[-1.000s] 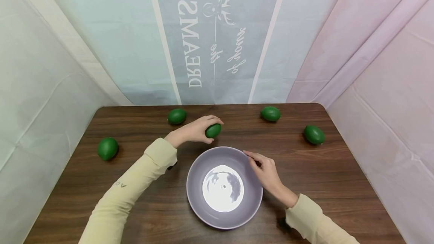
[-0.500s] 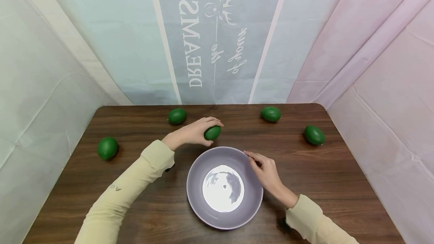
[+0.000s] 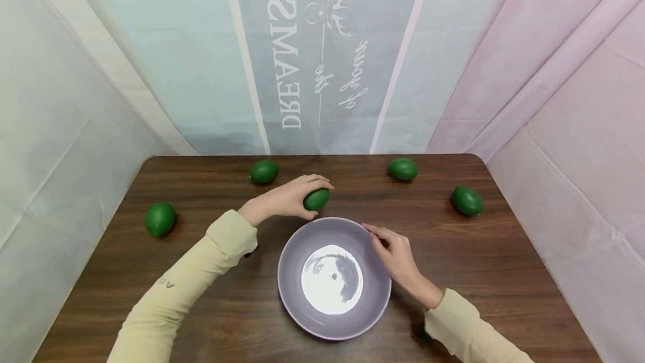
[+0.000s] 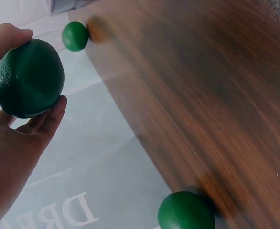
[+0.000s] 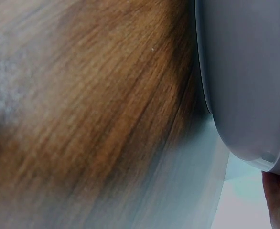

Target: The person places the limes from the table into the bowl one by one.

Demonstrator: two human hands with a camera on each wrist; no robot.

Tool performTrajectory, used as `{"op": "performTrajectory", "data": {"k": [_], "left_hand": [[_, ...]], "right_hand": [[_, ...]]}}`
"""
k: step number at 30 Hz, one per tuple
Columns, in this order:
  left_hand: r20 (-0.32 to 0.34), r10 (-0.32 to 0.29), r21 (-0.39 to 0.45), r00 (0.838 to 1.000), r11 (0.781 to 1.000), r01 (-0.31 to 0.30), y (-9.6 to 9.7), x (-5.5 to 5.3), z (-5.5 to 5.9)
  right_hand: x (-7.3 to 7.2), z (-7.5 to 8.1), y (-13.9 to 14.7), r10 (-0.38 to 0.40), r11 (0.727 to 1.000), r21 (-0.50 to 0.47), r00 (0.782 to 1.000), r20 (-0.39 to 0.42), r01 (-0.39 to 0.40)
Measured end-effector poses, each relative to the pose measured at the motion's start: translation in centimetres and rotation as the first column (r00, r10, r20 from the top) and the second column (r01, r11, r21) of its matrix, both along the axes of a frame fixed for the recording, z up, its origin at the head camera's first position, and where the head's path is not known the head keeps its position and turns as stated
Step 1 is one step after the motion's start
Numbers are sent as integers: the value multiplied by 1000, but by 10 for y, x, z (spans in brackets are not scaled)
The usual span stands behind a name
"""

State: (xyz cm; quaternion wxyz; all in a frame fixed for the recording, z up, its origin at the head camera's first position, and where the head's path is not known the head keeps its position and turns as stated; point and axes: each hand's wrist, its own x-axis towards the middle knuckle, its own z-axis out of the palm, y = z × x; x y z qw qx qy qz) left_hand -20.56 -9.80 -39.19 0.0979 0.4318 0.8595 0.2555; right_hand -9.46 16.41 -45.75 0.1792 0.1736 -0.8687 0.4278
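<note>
My left hand (image 3: 297,195) grips a green lime (image 3: 316,199) just beyond the far rim of a greyish-purple bowl (image 3: 297,301). In the left wrist view, thumb and fingers wrap the held lime (image 4: 30,78) from opposite sides. On the bowl's right side, my right hand (image 3: 395,256) pinches the upper right rim between thumb and fingers. From the right wrist, the bowl's outer wall (image 5: 250,71) fills the right side, with fingertips (image 5: 271,183) right at its rim. Bright light reflects off the bowl's bare inside.
More limes lie on the dark wooden table (image 3: 227,318): one far left (image 3: 160,218), one behind the left wrist (image 3: 263,172), one at the back right (image 3: 402,169) and one farther right (image 3: 467,200). Pale cloth walls (image 3: 201,71) enclose the table's back and sides.
My left hand has shifted slightly toward the bowl with the lime, and its forearm has drawn back a little to the left. The right hand and bowl stay put.
</note>
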Motion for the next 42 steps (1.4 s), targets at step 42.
{"op": "performTrajectory", "data": {"k": [42], "left_hand": [[-58, -130, 0, 990, 991, 131, 6, 36, 11]], "right_hand": [[2, 3, 0, -3, 1000, 10, 1000, 19, 3]]}}
